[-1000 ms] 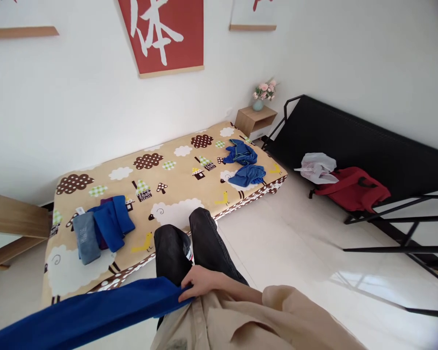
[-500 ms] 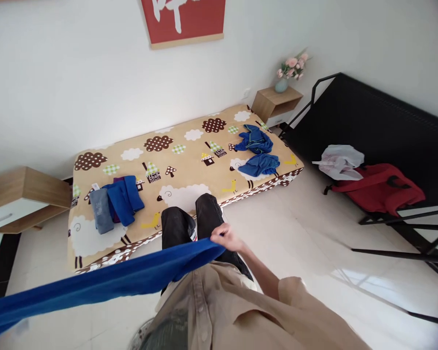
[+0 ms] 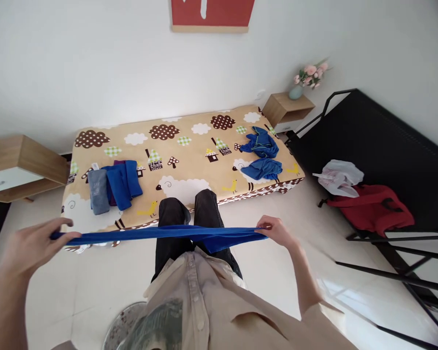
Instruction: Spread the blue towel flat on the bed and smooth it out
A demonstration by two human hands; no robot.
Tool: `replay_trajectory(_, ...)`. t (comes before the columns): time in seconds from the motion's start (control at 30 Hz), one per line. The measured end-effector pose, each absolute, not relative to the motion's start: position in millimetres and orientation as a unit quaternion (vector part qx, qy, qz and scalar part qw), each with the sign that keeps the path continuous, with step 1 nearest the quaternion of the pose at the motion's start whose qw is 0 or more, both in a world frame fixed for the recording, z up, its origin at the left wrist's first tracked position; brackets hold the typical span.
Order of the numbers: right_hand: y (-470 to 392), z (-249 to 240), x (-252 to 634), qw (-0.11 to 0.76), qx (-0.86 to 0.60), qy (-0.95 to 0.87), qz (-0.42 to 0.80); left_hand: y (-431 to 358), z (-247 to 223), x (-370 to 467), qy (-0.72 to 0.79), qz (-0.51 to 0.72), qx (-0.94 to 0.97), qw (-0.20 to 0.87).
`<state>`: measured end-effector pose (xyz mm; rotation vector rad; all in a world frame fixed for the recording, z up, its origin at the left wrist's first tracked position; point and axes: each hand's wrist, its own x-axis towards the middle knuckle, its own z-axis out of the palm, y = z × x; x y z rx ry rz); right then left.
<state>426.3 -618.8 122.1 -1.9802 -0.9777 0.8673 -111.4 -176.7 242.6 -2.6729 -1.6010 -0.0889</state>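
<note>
left hand (image 3: 34, 243), right hand (image 3: 275, 229), both pinching stretched blue cloth (image 3: 160, 232); patterned bedsheet (image 3: 190, 163), lettered "chan"

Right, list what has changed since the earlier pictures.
The left hand has come into view, holding one end of the blue cloth, which earlier ran past the left edge and now stretches nearly level in front of the legs. The right hand, its grip kept, has moved out rightward. Unchanged: the folded clothes and crumpled clothes on the bed.
</note>
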Motion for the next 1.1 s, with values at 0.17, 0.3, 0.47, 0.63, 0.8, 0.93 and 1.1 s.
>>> replay_trajectory(0.17,-655.0,110.8,449.4,0.371,-0.835,-0.363,0.181,-172.5,197.6,-102.6,-0.386,0.015,-0.922,-0.032)
replay_trajectory(0.3,-650.0,122.6,465.0,0.344,-0.874,-0.326,0.106,-175.2,200.7,-96.9,-0.321,-0.073,-0.944,0.025)
replay_trajectory(0.47,-617.5,140.7,482.0,0.398,-0.865,-0.296,0.074,-171.3,216.7,-99.6,-0.352,-0.151,-0.922,0.061)
replay_trajectory(0.63,-601.0,142.3,494.1,0.427,-0.853,-0.299,-0.005,-180.6,216.9,-112.5,-0.473,-0.187,-0.86,0.034)
replay_trajectory(0.8,-608.5,135.9,492.1,0.386,-0.867,-0.314,0.007,-189.5,221.9,-122.3,-0.558,-0.066,-0.827,-0.029)
replay_trajectory(0.93,-623.9,131.8,489.2,0.391,-0.868,-0.291,0.091,-192.8,231.5,-124.8,-0.609,-0.004,-0.763,-0.214)
replay_trajectory(1.1,-633.3,131.3,504.7,0.396,-0.86,-0.255,0.197,-183.1,226.4,-123.7,-0.592,0.035,-0.743,-0.31)
